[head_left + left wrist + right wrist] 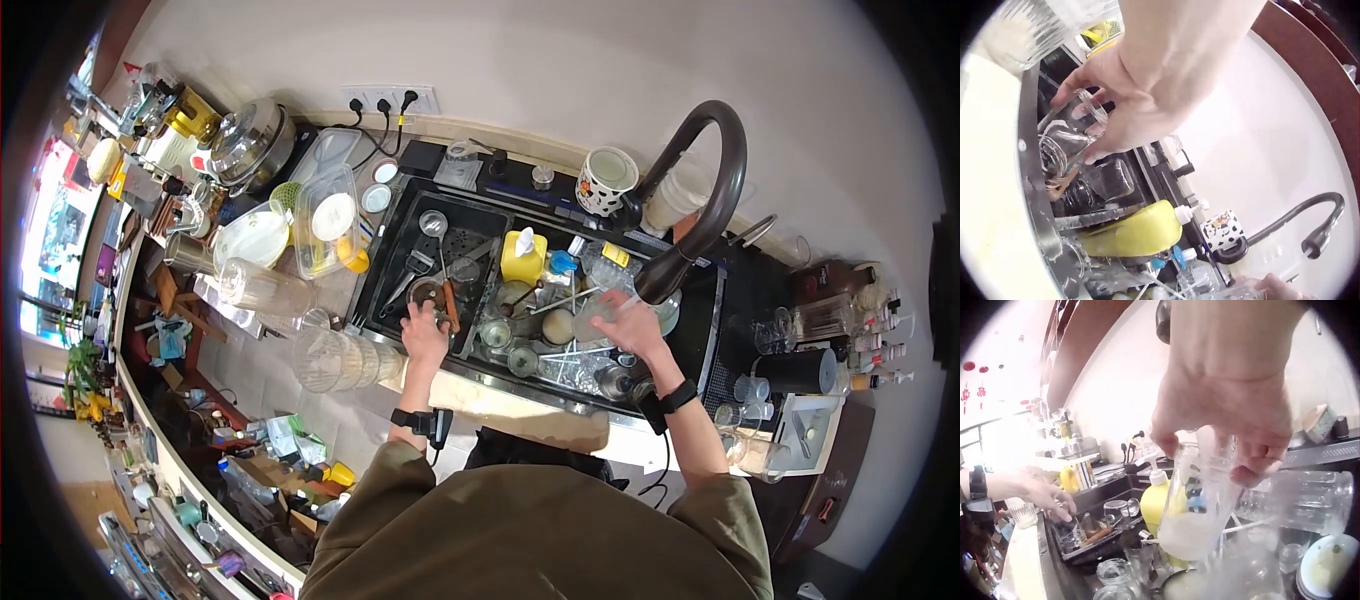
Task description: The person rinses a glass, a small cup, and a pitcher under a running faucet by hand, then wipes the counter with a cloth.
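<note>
Mid-sorting in the black sink (395, 262): the left hand (424, 335) grips a small clear glass jar (1071, 134) at frame centre-left; the right hand (628, 322) clasps a tall clear tumbler (1200, 500) centre-right. Next probably calls for lifting both clear.

I stand at a pale counter (480, 395) against a plain off-white wall (560, 60). A socket strip (390, 98) sits on that wall, far left. Bright daylight comes through a window (50, 235) at the far left, beyond cluttered shelves (150, 110).
</note>
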